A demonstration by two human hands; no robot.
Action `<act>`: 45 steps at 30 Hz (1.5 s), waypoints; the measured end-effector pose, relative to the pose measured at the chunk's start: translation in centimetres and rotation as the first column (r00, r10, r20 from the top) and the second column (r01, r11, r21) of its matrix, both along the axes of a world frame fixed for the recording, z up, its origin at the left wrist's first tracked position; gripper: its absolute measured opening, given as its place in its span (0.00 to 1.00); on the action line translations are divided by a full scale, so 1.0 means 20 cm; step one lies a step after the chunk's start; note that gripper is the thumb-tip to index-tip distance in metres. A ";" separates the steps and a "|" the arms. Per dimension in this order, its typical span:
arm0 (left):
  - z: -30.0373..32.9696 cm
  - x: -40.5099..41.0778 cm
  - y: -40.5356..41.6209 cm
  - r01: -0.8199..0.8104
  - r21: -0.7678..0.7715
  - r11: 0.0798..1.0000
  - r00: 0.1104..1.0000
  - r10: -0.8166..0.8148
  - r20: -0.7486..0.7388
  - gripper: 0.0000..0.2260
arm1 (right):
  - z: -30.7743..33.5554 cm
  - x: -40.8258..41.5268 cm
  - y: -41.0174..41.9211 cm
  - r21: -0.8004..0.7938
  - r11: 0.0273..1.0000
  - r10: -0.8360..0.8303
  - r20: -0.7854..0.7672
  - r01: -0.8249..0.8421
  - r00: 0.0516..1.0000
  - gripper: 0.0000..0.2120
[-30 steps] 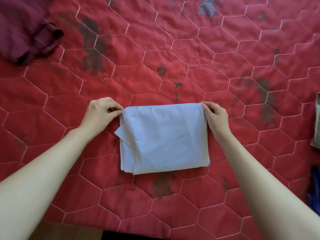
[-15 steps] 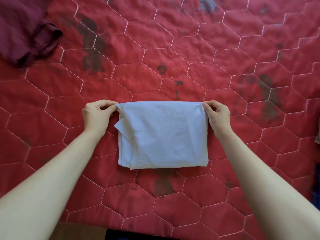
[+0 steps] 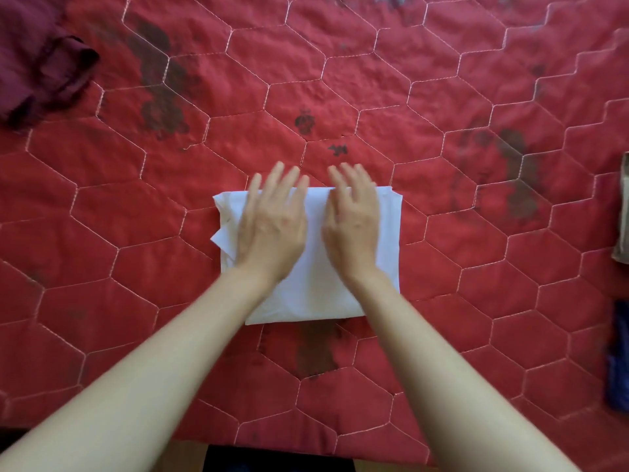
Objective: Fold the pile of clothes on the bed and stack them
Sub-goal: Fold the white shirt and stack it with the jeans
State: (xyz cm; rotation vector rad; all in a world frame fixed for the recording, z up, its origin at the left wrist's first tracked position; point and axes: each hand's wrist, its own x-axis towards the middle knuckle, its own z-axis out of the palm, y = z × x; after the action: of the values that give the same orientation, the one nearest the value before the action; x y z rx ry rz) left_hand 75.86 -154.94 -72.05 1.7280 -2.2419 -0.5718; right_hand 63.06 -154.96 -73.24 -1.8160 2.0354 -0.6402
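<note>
So nearest to us, both forearms came in from the bottom edge, reaching up over the bed with its red hexagon-stitched quilt. Next out, the white folded garment sat flat in the middle of the bed, squared into a rectangle, one small corner poking out on its left side.

Our left hand and right hand lay side by side on top of it, fingers straight and spread, the grip wide and holding nothing. They're a bit blurry, so probably moving. We figured the flat palms were there to press the fold down and smooth it out so it'd stack neatly.

Over at the right edge sat bits of a tan item and a blue item, too cropped to say what. Farthest, top-left, lay a crumpled maroon garment, looking unfolded, likely next up.
</note>
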 end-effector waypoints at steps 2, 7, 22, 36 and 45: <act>-0.10 -0.05 0.07 0.046 0.117 0.992 0.976 -0.069 0.204 0.25 | -0.07 0.06 0.06 0.215 0.968 0.166 -0.177 -0.126 0.970 0.22; -0.25 0.24 0.09 -0.077 0.135 0.988 0.946 0.030 0.323 0.25 | -0.19 -0.29 0.13 0.355 0.931 0.088 -0.443 0.084 0.892 0.25; -0.24 0.06 0.50 -0.101 0.156 0.983 0.937 0.042 0.347 0.26 | -0.15 -0.08 0.44 0.336 0.931 0.266 -0.348 -0.146 0.899 0.25; -0.07 0.20 0.29 -0.464 0.339 0.819 0.847 0.522 -0.101 0.38 | -0.06 -0.31 0.41 0.379 0.907 -0.211 0.026 0.186 0.977 0.36; -0.03 0.24 0.31 -0.453 0.391 0.801 0.847 0.524 -0.092 0.32 | -0.03 -0.34 0.45 0.447 0.882 -0.257 0.183 0.152 0.949 0.33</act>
State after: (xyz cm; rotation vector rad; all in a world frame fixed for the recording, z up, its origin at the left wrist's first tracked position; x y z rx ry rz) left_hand 80.65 -148.81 -72.72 2.2064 -1.5189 -1.0107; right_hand 56.31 -145.97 -73.90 -1.2223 2.0226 -0.3967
